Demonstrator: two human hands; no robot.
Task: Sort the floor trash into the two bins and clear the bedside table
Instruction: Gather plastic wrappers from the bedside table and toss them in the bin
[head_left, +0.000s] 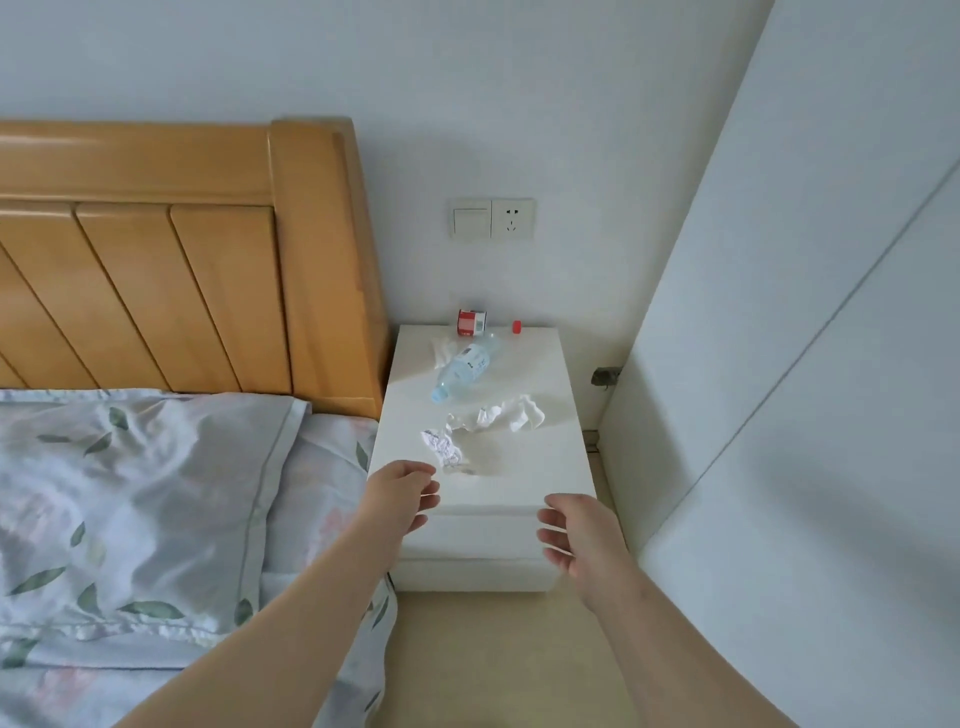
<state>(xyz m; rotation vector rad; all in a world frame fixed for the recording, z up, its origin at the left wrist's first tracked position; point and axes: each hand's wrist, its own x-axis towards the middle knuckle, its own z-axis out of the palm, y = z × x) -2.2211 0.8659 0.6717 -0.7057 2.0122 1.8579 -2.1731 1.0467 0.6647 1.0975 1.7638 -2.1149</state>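
A white bedside table (545, 467) stands between the bed and the wall. On it lie a clear plastic bottle (465, 368) on its side, a red-and-white label wrap (472, 322) and a red cap (516, 327) at the back. A crumpled paper ball (442, 447) sits near the front, a crumpled white tissue (506, 417) in the middle, and another tissue (441, 349) beside the bottle. My left hand (402, 493) hovers empty at the table's front left corner, just short of the paper ball. My right hand (579, 540) hangs empty in front of the drawers, fingers relaxed.
A bed with a floral pillow (145, 499) and a wooden headboard (197, 270) is on the left. A white wardrobe panel (779, 415) closes the right side. A wall switch and socket (491, 219) sit above the table. A narrow strip of floor (493, 649) lies below.
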